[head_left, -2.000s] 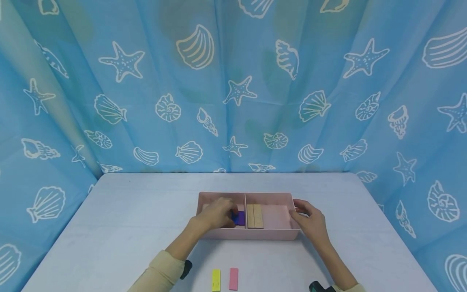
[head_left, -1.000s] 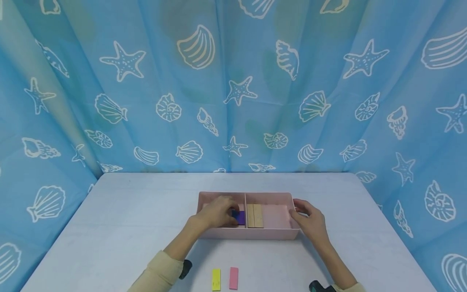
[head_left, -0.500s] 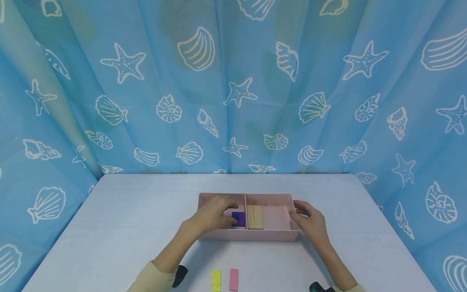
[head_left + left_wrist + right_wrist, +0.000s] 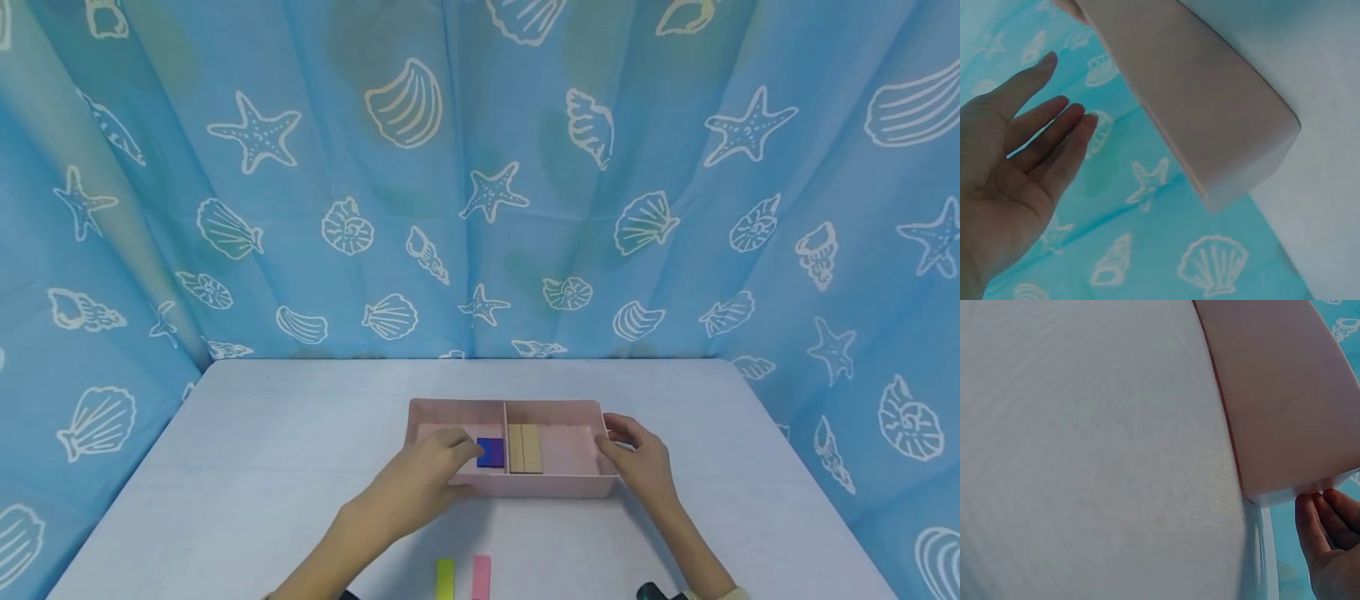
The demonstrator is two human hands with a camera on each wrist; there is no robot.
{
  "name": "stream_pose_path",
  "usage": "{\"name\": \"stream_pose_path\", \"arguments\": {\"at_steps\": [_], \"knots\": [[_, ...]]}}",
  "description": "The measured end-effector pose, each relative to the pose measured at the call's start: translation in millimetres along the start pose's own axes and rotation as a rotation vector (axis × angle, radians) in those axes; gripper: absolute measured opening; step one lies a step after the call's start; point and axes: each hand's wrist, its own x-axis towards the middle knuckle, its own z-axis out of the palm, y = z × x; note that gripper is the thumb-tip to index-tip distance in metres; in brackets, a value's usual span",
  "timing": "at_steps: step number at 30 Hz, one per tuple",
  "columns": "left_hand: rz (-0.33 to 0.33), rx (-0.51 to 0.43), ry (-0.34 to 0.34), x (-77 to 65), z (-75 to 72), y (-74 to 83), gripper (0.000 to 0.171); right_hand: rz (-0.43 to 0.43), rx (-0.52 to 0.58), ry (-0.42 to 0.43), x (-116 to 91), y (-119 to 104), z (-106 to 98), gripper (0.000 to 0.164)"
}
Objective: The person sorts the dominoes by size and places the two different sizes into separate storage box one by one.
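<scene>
A pink two-compartment box [image 4: 558, 486] stands on the table. My left hand [image 4: 416, 483] hovers over the front of its left compartment, fingers loosely extended and holding nothing; in the left wrist view the palm and spread fingers are apart from the box. Just past the fingertips, a blue piece [image 4: 483, 450] and a purple piece [image 4: 497, 452] lie side by side against the divider. Two light wooden blocks [image 4: 524, 448] sit side by side in the right compartment, along the divider. My right hand [image 4: 643, 458] pinches the box's right end wall, thumb over the rim, fingertips outside.
Toward the front of the table lie a yellow block [image 4: 446, 579] and a pink block [image 4: 482, 577], spaced apart. Blue shell-patterned curtains [image 4: 480, 250] hang behind and beside the white table [image 4: 300, 417].
My left hand has let go of the blue piece, leaving it beside the purple one, and has drawn back toward the box's front wall. My right hand keeps its place.
</scene>
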Motion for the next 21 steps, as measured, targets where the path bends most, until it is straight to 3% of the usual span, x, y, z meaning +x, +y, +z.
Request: {"name": "stream_pose_path", "arguments": {"at_steps": [5,11,16,21], "knots": [[0.052,0.041,0.005,-20.5,-6.2,13.2,0.037,0.003,-0.005,0.008,-0.8,-0.2,0.4,0.040],[0.020,-0.036,-0.096,-39.7,-5.4,20.1,0.040,-0.002,-0.001,0.007,-1.8,0.2,0.3,0.040],[-0.063,-0.118,-0.192,-51.1,6.2,16.1,0.036,-0.006,0.010,0.006,-1.7,0.5,0.5,0.040],[-0.058,-0.003,-0.222,-60.4,28.5,14.3,0.038,-0.008,0.003,0.008,-1.9,1.5,1.0,0.040]]}}
